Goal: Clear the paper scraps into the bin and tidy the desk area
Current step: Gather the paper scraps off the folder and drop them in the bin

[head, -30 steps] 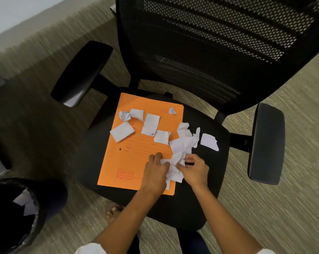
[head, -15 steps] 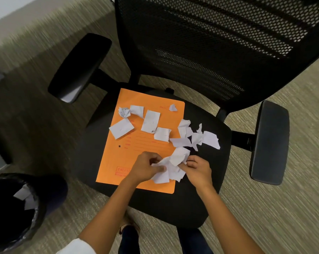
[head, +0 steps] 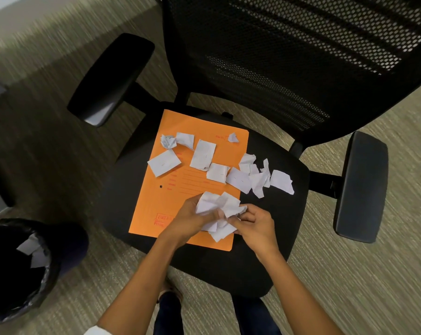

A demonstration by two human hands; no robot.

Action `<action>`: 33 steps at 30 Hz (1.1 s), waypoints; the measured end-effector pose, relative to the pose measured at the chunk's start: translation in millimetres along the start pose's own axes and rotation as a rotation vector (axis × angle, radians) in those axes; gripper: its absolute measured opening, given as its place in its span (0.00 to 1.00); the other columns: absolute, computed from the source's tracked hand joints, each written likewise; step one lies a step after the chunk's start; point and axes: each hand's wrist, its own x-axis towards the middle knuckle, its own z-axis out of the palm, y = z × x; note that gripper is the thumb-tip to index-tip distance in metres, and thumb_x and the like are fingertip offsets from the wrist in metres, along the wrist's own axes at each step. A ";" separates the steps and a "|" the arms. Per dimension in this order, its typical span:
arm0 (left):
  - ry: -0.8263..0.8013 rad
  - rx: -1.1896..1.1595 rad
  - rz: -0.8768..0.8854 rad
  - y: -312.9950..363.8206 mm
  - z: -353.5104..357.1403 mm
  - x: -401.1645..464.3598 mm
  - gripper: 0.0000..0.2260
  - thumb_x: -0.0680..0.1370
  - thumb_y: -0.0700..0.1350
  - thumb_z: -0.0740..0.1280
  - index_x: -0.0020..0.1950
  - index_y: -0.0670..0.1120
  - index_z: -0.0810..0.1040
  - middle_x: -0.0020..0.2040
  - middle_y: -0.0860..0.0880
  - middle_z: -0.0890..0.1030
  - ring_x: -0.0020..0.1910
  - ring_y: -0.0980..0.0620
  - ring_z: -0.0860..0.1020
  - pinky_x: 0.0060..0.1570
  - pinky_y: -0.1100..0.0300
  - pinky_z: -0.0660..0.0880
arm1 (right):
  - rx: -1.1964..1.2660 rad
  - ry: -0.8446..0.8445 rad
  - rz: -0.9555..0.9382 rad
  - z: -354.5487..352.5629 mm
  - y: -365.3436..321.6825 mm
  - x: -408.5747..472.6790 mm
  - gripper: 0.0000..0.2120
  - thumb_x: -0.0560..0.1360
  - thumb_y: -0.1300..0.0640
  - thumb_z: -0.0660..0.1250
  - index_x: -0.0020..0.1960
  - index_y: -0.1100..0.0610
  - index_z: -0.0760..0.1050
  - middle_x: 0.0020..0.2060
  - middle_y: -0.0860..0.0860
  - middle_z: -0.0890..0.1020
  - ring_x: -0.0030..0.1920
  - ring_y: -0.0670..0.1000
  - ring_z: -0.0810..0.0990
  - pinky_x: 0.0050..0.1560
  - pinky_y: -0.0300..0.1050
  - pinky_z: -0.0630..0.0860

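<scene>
- Bunching a wad of paper scraps (head: pixel 218 209) between left hand (head: pixel 192 220) and right hand (head: pixel 256 224), fingers clamped on it, above an orange folder (head: pixel 180 197).
- Crowding the chair seat (head: pixel 277 238), loose scraps (head: pixel 238 176) beyond.
- Standing well left on carpet, a black bin (head: pixel 16 269).

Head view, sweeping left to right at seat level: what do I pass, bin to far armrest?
Bin with scraps inside → orange folder → left hand → bunched scraps held by both hands → right hand → lone scrap on the seat → right armrest.
</scene>
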 end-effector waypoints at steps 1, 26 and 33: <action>0.012 0.046 0.010 -0.4 1.1 1.0 0.17 0.71 0.46 0.78 0.58 0.48 0.82 0.54 0.49 0.86 0.54 0.51 0.84 0.51 0.57 0.82 | -0.050 0.017 -0.023 -0.7 -0.8 1.5 0.10 0.70 0.58 0.78 0.50 0.51 0.83 0.42 0.49 0.88 0.45 0.47 0.87 0.43 0.46 0.85; 0.452 -0.062 -0.027 -24.3 -51.9 -3.0 0.09 0.73 0.41 0.77 0.49 0.51 0.83 0.46 0.53 0.86 0.47 0.53 0.84 0.39 0.62 0.79 | -1.228 0.175 -0.058 3.7 -39.6 107.3 0.38 0.71 0.32 0.68 0.76 0.42 0.58 0.78 0.54 0.55 0.73 0.61 0.56 0.63 0.67 0.67; 0.461 -0.167 -0.039 -16.3 -50.0 -0.3 0.08 0.74 0.38 0.75 0.49 0.49 0.83 0.49 0.49 0.86 0.50 0.47 0.84 0.45 0.55 0.80 | -0.940 0.298 -0.360 -11.3 -17.0 85.5 0.12 0.81 0.58 0.64 0.63 0.56 0.78 0.58 0.60 0.77 0.59 0.60 0.75 0.52 0.54 0.78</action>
